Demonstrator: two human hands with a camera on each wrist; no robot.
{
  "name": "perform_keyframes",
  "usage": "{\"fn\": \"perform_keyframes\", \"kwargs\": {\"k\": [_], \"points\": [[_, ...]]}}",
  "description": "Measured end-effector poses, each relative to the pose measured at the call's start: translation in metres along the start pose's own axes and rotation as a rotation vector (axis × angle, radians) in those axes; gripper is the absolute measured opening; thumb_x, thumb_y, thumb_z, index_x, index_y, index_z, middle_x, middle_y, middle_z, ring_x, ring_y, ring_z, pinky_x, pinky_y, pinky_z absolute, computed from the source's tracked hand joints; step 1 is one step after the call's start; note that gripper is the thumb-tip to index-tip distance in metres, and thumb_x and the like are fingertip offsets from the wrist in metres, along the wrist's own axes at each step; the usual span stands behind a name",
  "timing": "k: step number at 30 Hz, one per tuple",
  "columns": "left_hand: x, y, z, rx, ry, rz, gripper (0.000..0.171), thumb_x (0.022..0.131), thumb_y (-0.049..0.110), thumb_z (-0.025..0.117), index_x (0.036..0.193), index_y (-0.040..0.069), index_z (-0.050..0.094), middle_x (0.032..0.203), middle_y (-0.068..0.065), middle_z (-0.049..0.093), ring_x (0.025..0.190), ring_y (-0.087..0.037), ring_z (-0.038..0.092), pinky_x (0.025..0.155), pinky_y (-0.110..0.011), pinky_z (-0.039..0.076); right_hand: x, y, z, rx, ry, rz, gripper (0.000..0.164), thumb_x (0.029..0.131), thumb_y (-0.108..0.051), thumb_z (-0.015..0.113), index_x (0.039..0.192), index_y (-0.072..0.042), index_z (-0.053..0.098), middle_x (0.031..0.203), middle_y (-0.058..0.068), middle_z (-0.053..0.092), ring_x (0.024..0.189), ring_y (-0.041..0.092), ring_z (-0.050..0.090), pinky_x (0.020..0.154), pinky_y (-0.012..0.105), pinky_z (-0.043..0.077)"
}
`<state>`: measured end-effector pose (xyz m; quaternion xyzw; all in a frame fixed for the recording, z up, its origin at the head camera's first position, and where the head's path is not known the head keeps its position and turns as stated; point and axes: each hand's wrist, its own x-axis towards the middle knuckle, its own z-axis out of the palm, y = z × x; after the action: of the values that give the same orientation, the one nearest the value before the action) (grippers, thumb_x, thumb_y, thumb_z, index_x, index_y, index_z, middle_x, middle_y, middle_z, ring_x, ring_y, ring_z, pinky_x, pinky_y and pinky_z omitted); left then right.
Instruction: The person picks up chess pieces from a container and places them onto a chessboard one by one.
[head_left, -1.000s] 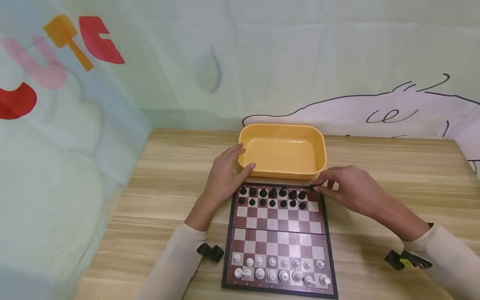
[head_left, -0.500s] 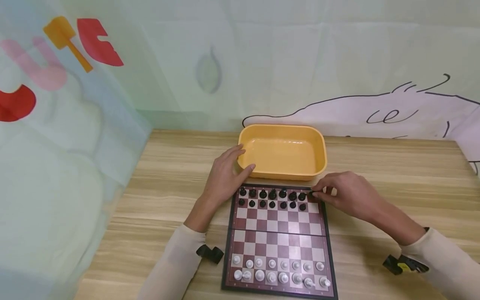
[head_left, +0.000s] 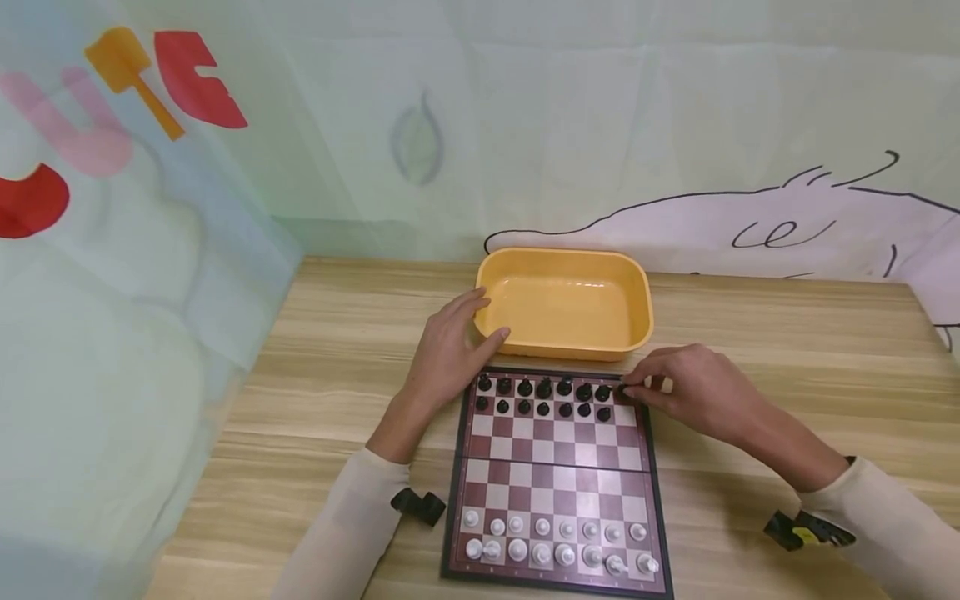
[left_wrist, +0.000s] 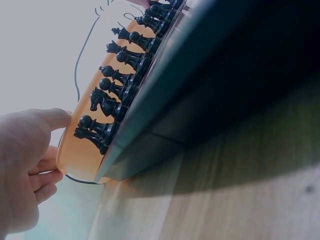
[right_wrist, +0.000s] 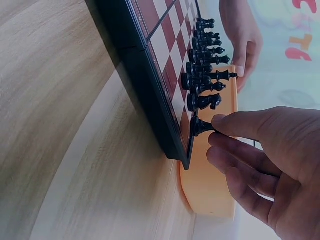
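Observation:
My right hand pinches a black chess piece between thumb and fingers, at the far right corner square of the chessboard. In the right wrist view the piece's base is down at the board; its top is hidden by the fingertips. A black knight stands beside it. My left hand rests at the left end of a yellow plastic bin, its thumb and fingers spread and touching the rim. Black pieces fill two rows along the board's far side.
White chess pieces stand in two rows at the board's near side. The board lies on a wood-grain table, directly in front of the bin. Behind the table hangs a printed cloth backdrop.
My right hand has come slightly nearer, bringing the black piece from beyond the board's far edge onto the corner square. The left hand stays at the bin.

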<state>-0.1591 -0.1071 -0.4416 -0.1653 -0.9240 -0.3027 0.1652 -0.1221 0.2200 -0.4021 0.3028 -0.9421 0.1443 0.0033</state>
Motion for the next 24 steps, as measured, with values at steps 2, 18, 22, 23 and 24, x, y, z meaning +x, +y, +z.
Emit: {"fn": "perform_keyframes", "kwargs": {"k": [2,18,22,23,24], "points": [[0.0003,0.0001,0.0000,0.002,0.001,0.001,0.058,0.089,0.049,0.058,0.127,0.006,0.056,0.141,-0.005,0.046,0.129,-0.016,0.037,0.105,-0.038,0.028,0.0003,-0.0003,0.0004,-0.001,-0.004,0.000,0.010,0.081,-0.027,0.074,0.091,-0.027,0.074,0.088,-0.014,0.067,0.068,-0.001,0.053,0.058,0.024,0.046],[0.0009,0.0022,-0.0003,0.013,-0.011,-0.018,0.058,0.089,0.050,0.058,0.128,0.007,0.056,0.141,-0.004,0.046,0.129,-0.016,0.036,0.106,-0.036,0.027,0.0011,-0.0014,0.0017,0.012,-0.023,0.009,0.009,0.079,-0.025,0.076,0.087,-0.028,0.073,0.085,-0.015,0.067,0.066,0.000,0.052,0.056,0.024,0.045],[0.0004,0.0021,-0.0018,0.014,-0.020,-0.028,0.059,0.089,0.051,0.057,0.128,0.007,0.055,0.142,-0.004,0.045,0.130,-0.016,0.036,0.106,-0.036,0.027,0.0015,-0.0014,0.0015,0.024,-0.025,0.008,0.011,0.079,-0.025,0.075,0.090,-0.026,0.074,0.087,-0.014,0.067,0.067,0.000,0.052,0.056,0.023,0.046],[0.0004,0.0022,-0.0023,0.013,-0.021,-0.028,0.059,0.089,0.051,0.057,0.128,0.007,0.055,0.141,-0.004,0.045,0.130,-0.016,0.036,0.106,-0.036,0.027,0.0016,-0.0014,0.0013,0.027,-0.024,0.007,0.012,0.079,-0.026,0.075,0.091,-0.026,0.074,0.087,-0.015,0.067,0.067,0.000,0.052,0.056,0.023,0.046],[0.0004,0.0023,-0.0026,0.013,-0.022,-0.029,0.059,0.088,0.050,0.058,0.128,0.007,0.055,0.142,-0.004,0.045,0.130,-0.016,0.036,0.106,-0.036,0.027,0.0015,-0.0013,0.0011,0.029,-0.023,0.006,0.013,0.079,-0.026,0.075,0.092,-0.026,0.074,0.087,-0.015,0.067,0.067,0.000,0.052,0.056,0.023,0.046]]}}
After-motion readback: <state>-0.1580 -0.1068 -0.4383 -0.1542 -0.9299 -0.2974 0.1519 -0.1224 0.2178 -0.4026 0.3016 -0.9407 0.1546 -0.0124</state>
